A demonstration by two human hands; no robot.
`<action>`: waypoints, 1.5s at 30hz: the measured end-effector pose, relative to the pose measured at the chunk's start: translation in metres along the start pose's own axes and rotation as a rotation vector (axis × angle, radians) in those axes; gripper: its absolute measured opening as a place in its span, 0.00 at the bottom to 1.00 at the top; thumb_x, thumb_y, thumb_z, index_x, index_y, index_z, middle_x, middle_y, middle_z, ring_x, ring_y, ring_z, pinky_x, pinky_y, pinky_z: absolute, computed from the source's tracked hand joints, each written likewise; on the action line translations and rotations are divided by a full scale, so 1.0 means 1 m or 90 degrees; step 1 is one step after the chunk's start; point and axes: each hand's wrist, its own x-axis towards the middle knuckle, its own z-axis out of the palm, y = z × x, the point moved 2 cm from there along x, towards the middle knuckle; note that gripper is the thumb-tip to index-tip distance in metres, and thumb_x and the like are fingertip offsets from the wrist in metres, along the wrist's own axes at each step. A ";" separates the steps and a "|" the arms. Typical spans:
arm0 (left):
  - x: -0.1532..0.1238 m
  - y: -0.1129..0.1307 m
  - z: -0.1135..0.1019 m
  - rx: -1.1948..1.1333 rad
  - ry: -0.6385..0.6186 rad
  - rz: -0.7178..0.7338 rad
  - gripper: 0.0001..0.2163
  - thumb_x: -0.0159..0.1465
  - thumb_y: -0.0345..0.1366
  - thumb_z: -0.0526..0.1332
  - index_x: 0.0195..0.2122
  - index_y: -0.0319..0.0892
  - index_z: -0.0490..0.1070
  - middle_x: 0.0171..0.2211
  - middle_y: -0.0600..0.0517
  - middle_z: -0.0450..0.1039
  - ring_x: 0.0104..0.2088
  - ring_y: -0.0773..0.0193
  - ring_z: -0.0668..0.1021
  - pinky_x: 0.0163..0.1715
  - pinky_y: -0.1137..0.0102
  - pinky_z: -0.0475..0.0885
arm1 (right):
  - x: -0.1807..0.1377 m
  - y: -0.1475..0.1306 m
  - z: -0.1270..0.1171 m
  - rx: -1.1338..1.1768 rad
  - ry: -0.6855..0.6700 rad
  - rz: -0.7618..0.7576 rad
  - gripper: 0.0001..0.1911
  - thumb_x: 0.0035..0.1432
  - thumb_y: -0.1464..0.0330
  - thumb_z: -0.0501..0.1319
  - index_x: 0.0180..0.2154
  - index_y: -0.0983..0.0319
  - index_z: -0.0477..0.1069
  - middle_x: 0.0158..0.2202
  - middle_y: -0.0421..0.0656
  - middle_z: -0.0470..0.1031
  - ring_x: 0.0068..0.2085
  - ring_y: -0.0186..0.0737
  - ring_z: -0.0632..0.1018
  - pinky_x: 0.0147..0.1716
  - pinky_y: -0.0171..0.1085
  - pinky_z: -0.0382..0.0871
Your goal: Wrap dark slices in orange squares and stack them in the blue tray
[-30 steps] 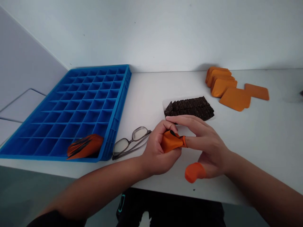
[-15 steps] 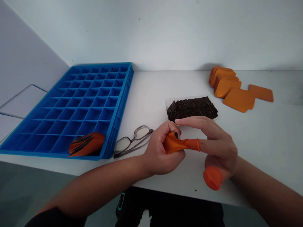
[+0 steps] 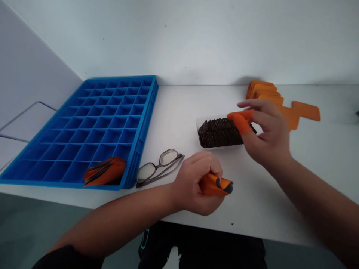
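Right now my left hand [image 3: 196, 183] sits near the front edge of the white tabletop [image 3: 179, 112], fist closed around a small orange rubbery pouch with a dark tip [image 3: 217, 185] whose long axis runs left to right, dark end poking out toward the right. My right hand [image 3: 265, 130] is the one nearer the clear shallow tray of dark brown flat chips [image 3: 220, 132]: it hovers loosely curled, nothing gripped, with two fingers wearing orange rubber finger cots [image 3: 241, 120] just over the tray's right end. So the chips lie left and slightly near of that hand, their row running left to right. Beyond it, far right, lie flat orange rounded pads [image 3: 305, 110]. At left stands a blue plastic compartment tray [image 3: 92, 123] with orange pieces in its near right cell [image 3: 105, 170], and grey-framed glasses [image 3: 159, 168] beside it.
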 end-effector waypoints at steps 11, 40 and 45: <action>0.000 0.004 0.004 0.051 -0.036 0.054 0.10 0.53 0.28 0.61 0.34 0.44 0.62 0.27 0.56 0.68 0.28 0.70 0.70 0.29 0.71 0.66 | 0.042 -0.015 0.062 -0.218 -0.352 0.127 0.06 0.55 0.65 0.70 0.30 0.62 0.79 0.67 0.48 0.72 0.73 0.67 0.59 0.65 0.63 0.63; -0.004 -0.013 0.001 -0.170 0.028 -0.147 0.28 0.55 0.24 0.64 0.56 0.44 0.60 0.40 0.54 0.64 0.29 0.78 0.67 0.25 0.80 0.63 | -0.011 -0.045 -0.063 0.150 -0.213 -0.221 0.09 0.67 0.70 0.64 0.40 0.48 0.79 0.64 0.27 0.73 0.68 0.48 0.72 0.70 0.61 0.64; -0.005 -0.016 -0.002 -0.086 0.049 -0.135 0.32 0.53 0.25 0.65 0.59 0.44 0.59 0.43 0.52 0.67 0.33 0.73 0.70 0.32 0.76 0.69 | -0.017 -0.046 -0.056 0.102 -0.115 -0.210 0.09 0.64 0.69 0.67 0.40 0.46 0.79 0.63 0.23 0.73 0.65 0.44 0.74 0.66 0.55 0.67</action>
